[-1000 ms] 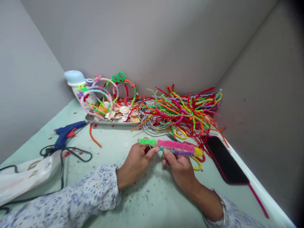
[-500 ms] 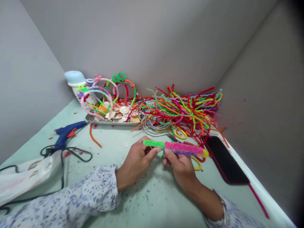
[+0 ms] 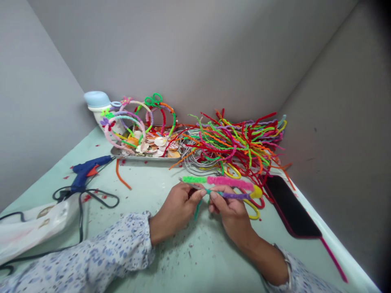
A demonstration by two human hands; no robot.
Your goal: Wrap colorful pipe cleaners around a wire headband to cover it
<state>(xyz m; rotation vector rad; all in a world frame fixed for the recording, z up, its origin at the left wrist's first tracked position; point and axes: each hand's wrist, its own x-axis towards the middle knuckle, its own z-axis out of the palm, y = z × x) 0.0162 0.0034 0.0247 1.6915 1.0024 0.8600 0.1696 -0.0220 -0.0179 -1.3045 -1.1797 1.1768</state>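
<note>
Between my hands is a long bent wire loop wrapped in pipe cleaner (image 3: 229,182), with green, pink, yellow and purple sections. A teal pipe cleaner (image 3: 198,209) winds around its lower wire, and a loose end hangs below my fingers. My left hand (image 3: 180,205) pinches the bare wire beside the teal wrap between thumb and fingers. Close by, my right hand (image 3: 230,209) grips the loop where teal meets purple. The fingers curled behind the wire are partly hidden. Yellow-handled scissors (image 3: 254,211) lie just beyond my right hand, partly covered.
A heap of colourful pipe cleaners (image 3: 241,142) lies at the back, beside coiled wire (image 3: 195,156). A metal tray (image 3: 143,158) holds shells and wrapped hoops. A blue glue gun (image 3: 82,173) with its cord is at left, a phone (image 3: 291,207) at right, a white cup (image 3: 99,108) behind.
The loop has turned in my hands, so its pink and purple sides now stand apart. The teal pipe cleaner's loose end has swung into view below my left thumb.
</note>
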